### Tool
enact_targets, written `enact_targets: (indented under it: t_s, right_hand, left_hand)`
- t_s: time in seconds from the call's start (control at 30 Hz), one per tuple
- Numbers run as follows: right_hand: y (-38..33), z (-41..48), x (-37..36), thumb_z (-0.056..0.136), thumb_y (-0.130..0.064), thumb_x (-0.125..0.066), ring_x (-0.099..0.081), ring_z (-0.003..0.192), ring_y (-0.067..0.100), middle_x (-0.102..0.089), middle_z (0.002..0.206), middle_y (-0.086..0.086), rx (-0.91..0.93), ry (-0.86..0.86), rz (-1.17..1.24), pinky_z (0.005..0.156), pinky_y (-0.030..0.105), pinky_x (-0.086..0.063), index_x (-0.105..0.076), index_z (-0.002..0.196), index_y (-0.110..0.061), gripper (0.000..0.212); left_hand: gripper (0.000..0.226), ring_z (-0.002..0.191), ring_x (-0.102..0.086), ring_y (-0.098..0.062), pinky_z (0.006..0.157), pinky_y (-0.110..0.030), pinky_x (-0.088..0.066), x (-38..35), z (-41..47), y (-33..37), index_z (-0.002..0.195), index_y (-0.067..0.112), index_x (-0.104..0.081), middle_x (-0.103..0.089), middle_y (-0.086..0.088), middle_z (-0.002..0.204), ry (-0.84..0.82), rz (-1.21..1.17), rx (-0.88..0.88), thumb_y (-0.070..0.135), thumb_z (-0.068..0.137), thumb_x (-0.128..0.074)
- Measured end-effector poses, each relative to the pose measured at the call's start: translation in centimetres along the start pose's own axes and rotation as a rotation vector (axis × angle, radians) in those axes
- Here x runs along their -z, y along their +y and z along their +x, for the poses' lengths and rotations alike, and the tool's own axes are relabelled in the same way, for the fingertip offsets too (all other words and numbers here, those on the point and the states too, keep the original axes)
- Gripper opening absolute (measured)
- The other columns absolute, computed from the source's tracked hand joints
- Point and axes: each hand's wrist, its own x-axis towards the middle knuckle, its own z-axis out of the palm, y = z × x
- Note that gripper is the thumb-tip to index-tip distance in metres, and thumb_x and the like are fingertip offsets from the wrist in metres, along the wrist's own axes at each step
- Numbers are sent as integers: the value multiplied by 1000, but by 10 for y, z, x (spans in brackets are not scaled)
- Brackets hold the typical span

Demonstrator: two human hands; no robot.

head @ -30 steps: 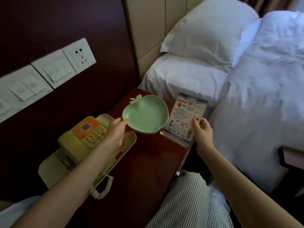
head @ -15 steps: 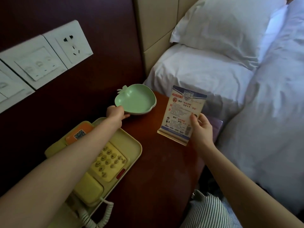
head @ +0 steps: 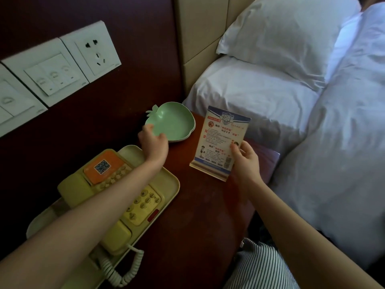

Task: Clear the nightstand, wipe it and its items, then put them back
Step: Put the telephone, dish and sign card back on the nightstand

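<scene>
Seemingly put-back step. Touching rim of green dish (head: 173, 122), centre frame on nightstand (head: 200, 215), with blurred left hand (head: 154, 142); grip unclear. Pinching sign card (head: 223, 140) in right hand (head: 245, 161), right of centre. Next: stand card down, release.

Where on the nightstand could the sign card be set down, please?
Bare wood runs from the phone tray to the bed-side edge, in front of the green dish. The back corner is crowded: dish and left hand.
</scene>
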Motion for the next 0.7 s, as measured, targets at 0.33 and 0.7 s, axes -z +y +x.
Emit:
enact_targets:
  t_s: [0.33, 0.7]
  right_hand:
    - [-6, 3, -34, 98, -9, -45, -66, 91, 20, -68, 98, 4, 108, -174, -118, 84, 44, -55, -58, 93, -20, 17]
    - [21, 24, -54, 96, -9, -47, -59, 106, 19, -60, 106, -7, 249, -109, -413, 93, 46, -48, -49, 117, -19, 23]
  left_hand:
    - [15, 92, -62, -18, 73, -26, -46, 2, -43, 13, 104, 14, -53, -61, 0, 106, -436, 137, -221, 22, 92, -57]
    - [20, 107, -59, -22, 80, -24, -43, -13, -40, -7, 113, 9, -55, -63, -6, 114, -247, 144, -190, 17, 94, -53]
